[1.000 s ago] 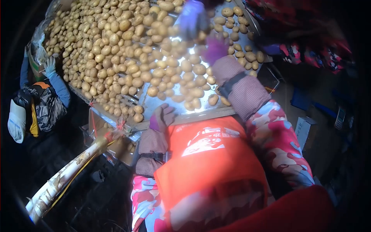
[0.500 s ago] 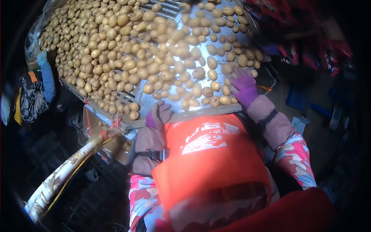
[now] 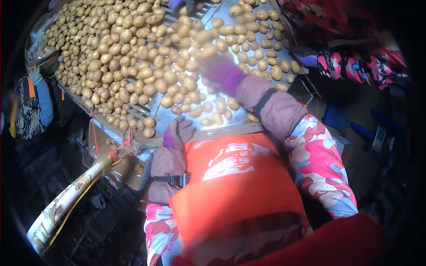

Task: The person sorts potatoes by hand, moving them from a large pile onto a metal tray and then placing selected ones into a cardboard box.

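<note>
Loose potatoes (image 3: 120, 57) cover a slatted and sheet-metal sorting table (image 3: 160, 119) in front of me. My left hand (image 3: 179, 132), in a grey and purple glove, rests at the table's near edge with its fingers stretched out and nothing in it. Over the middle of the metal sheet, my right hand (image 3: 222, 73) in a purple glove reaches in among the potatoes. It is smeared by motion, so its fingers and anything in them cannot be made out.
A cardboard box (image 3: 141, 176) with potatoes stands below the near left edge, beside a white wrapped pole (image 3: 66, 201). Another person's gloved hand (image 3: 181, 5) shows at the top. A co-worker's patterned sleeve (image 3: 355, 66) is at right, a blue sleeve (image 3: 44, 102) at left.
My right hand has moved left and away from me, from the near right corner to the table's middle. Another person's hand has come in at the top. My left hand stays at the edge.
</note>
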Available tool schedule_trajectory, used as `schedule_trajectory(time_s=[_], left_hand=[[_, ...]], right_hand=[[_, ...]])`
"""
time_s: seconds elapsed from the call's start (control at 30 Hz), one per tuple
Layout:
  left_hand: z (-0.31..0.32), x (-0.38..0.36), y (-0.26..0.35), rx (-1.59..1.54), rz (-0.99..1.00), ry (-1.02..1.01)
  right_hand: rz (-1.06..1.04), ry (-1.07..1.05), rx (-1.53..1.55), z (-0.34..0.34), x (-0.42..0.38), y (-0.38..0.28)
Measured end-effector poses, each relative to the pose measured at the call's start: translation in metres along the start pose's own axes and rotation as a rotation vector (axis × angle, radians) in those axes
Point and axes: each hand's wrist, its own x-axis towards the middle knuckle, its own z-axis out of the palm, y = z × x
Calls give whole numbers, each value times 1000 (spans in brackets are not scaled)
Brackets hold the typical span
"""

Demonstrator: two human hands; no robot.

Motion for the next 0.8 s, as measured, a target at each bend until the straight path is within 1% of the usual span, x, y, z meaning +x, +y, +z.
schedule_trajectory(time_s=[0.03,0.07,0.1,0.2,0.23,0.3,0.33,0.4,0.5,0.57,0.6,0.67,0.73,0.77,0.8], left_hand=[[0,-1,0,6,-6,5],[0,-1,-1,5,-6,3],[0,0,-2,5,-7,2],[1,1,2,8,18,0],[1,0,0,8,25,-3],[-2,2,-3,-21,34,-30],[-3,3,-4,-37,41,-43],[-1,0,-3,-28,43,-25],[3,0,0,-24,25,-11],[3,3,-1,-32,21,-21],[1,7,-4,-45,30,-31],[-3,3,-7,-28,48,-18],[1,-3,-4,23,78,7],[1,-3,0,28,62,18],[2,-4,1,30,45,20]], right_hand=[[85,74,-36,-26,10,6],[245,-109,-15,-21,7,30],[146,80,-121,-19,-14,52],[234,-8,-195,-66,-63,73],[412,-121,-26,-84,-71,72],[457,10,-254,-53,-140,98],[419,-31,-327,-64,-150,95],[344,-119,-469,-95,-172,62],[589,-508,-564,-108,-163,4],[877,-380,-19,-79,-142,-30],[602,-220,2,-43,-147,-47],[314,-90,55,-22,-141,-64],[282,-144,99,-59,-110,-62],[302,-44,83,-42,-129,-39],[417,-224,105,-67,-104,-31]])
